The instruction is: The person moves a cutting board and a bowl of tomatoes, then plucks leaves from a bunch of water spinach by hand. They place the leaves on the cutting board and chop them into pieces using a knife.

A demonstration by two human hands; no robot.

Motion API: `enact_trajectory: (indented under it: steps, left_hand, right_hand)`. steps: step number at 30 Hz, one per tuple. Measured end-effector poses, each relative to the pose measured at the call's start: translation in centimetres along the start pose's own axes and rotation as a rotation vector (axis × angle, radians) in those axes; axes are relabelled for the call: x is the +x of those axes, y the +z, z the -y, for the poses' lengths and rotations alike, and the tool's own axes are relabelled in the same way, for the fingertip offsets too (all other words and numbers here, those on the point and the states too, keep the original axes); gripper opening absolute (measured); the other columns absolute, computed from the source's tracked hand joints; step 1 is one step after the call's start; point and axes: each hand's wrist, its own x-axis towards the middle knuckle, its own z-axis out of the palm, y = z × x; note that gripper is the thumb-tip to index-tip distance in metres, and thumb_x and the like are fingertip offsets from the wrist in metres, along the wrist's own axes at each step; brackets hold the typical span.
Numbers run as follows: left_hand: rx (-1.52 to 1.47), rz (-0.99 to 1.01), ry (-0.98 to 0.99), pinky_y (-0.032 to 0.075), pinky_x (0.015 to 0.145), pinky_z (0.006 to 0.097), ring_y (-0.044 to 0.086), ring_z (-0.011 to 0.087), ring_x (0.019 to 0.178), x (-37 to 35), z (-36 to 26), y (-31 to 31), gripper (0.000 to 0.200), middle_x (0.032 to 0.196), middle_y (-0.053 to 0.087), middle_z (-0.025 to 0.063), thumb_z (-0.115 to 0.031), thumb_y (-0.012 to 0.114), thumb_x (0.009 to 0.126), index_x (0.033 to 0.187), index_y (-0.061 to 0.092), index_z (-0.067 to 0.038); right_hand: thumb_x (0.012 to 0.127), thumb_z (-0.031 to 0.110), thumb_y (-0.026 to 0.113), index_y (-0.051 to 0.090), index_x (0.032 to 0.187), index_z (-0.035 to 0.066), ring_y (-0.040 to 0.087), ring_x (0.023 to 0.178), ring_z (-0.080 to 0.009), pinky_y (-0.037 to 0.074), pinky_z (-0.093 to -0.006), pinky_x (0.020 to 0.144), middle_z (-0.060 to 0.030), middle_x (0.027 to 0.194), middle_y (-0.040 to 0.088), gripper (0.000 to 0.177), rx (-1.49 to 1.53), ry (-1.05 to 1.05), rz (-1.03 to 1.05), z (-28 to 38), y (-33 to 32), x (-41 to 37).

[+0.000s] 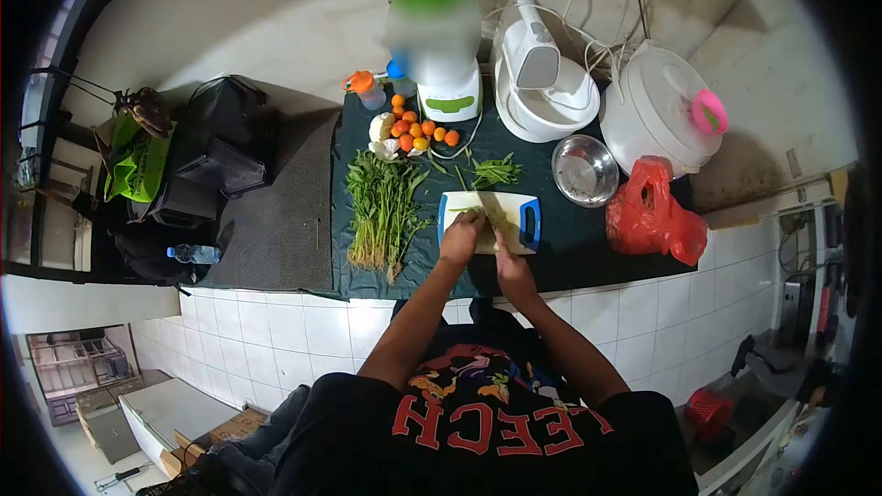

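Note:
A white cutting board (457,199) with blue ends lies near the front edge of the table. My left hand (462,237) is over its left half, fingers closed on a slim green vegetable (467,210) whose exact kind I cannot make out. In my right hand (513,271) is the handle of a knife (497,231), its blade pointing away from me over the board. Beyond the board is a small pile of green pods or leaves (497,171). A big bunch of leafy greens (381,207) with roots lies to the left.
Tomatoes (406,141) and a cauliflower-like white vegetable (380,127) sit behind the greens. A green-and-white blender-like appliance (448,92), a white stand mixer (551,110) and a large white lidded container (657,106) line the wall. Rightward are a steel bowl (585,170) and a red plastic bag (654,216).

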Motion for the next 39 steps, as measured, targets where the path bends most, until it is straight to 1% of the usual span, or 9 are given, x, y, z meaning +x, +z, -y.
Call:
enact_trajectory:
  steps: [1,3,7,9,13,15,18,31,39]
  left_hand:
    - [-0.002,0.001,0.004,0.055,0.094,0.0431,0.065,0.0348,0.112,0.0,-0.1,-0.1,0.033,0.117,0.069,0.0141,-0.005,0.058,0.083,0.113,0.07,-0.004]
    - [0.001,0.03,0.001,0.055,0.094,0.0426,0.065,0.0347,0.111,-0.1,-0.2,-0.4,0.031,0.118,0.068,0.0144,-0.006,0.058,0.083,0.112,0.07,-0.004]
    - [0.042,0.037,0.017,0.056,0.094,0.0421,0.065,0.0346,0.109,-0.2,-0.1,-0.4,0.03,0.119,0.068,0.0142,-0.006,0.059,0.084,0.111,0.07,-0.005]
    - [0.062,0.018,0.043,0.056,0.094,0.0419,0.065,0.0345,0.11,-0.2,0.0,-0.2,0.029,0.117,0.068,0.0143,-0.007,0.06,0.083,0.11,0.071,-0.004]
    - [0.034,-0.006,0.066,0.056,0.093,0.0424,0.065,0.0347,0.111,-0.3,0.3,0.2,0.031,0.116,0.069,0.0145,-0.006,0.061,0.083,0.112,0.071,-0.004]
    - [0.026,-0.018,0.05,0.056,0.093,0.0431,0.065,0.0352,0.111,-0.3,0.2,0.1,0.029,0.114,0.069,0.0147,-0.006,0.061,0.083,0.111,0.071,-0.003]
    - [0.013,-0.074,0.017,0.056,0.092,0.0439,0.066,0.0358,0.108,-0.3,0.3,0.0,0.029,0.114,0.069,0.0147,-0.006,0.061,0.084,0.111,0.07,-0.003]
    - [0.023,-0.041,0.059,0.058,0.087,0.0429,0.066,0.0342,0.107,0.0,0.2,0.0,0.029,0.114,0.067,0.0124,-0.008,0.06,0.084,0.111,0.07,-0.006]
    - [0.013,-0.034,0.072,0.057,0.093,0.0432,0.065,0.0348,0.11,-0.4,-0.2,-0.5,0.029,0.115,0.068,0.0136,-0.007,0.061,0.085,0.112,0.07,-0.005]
  right_hand:
    - [0.103,0.01,0.048,0.036,0.157,0.007,0.067,0.078,-0.0474,0.053,-0.0533,0.072,-0.0309,0.083,0.066,0.055,-0.001,0.003,-0.004,-0.3,0.3,0.6]
    - [0.103,0.013,0.053,0.035,0.158,0.008,0.066,0.064,-0.0427,0.052,-0.0527,0.059,-0.0246,0.073,0.065,0.058,-0.028,-0.185,-0.149,-0.6,0.9,1.6]
    - [0.102,0.011,0.053,0.037,0.157,0.008,0.065,0.062,-0.0417,0.052,-0.052,0.059,-0.0242,0.071,0.064,0.057,0.049,-0.187,-0.177,-0.1,0.9,0.5]
    - [0.102,0.009,0.049,0.035,0.158,0.007,0.067,0.076,-0.0472,0.053,-0.0526,0.07,-0.0303,0.082,0.066,0.057,0.008,-0.077,-0.056,0.0,0.4,-0.6]
    - [0.102,0.009,0.05,0.035,0.158,0.007,0.067,0.075,-0.0469,0.053,-0.0517,0.069,-0.0293,0.081,0.066,0.057,-0.043,-0.115,-0.087,-0.7,1.1,-1.0]
    - [0.098,0.006,0.054,0.036,0.158,0.007,0.064,0.057,-0.036,0.053,-0.0488,0.057,-0.0191,0.065,0.059,0.063,-0.203,-0.238,-0.223,-1.3,2.2,0.1]
    - [0.096,0.008,0.055,0.035,0.159,0.006,0.062,0.055,-0.0355,0.053,-0.0487,0.055,-0.018,0.066,0.058,0.065,-0.072,-0.179,-0.154,-1.4,2.1,1.4]
    - [0.1,0.009,0.054,0.039,0.156,0.009,0.068,0.069,-0.0434,0.054,-0.053,0.062,-0.0261,0.079,0.066,0.058,-0.067,-0.21,-0.205,-0.2,1.1,-0.8]
    - [0.103,0.011,0.048,0.031,0.159,0.007,0.068,0.074,-0.0422,0.055,-0.0503,0.068,-0.0271,0.081,0.066,0.059,-0.046,-0.11,-0.083,0.3,0.8,1.8]
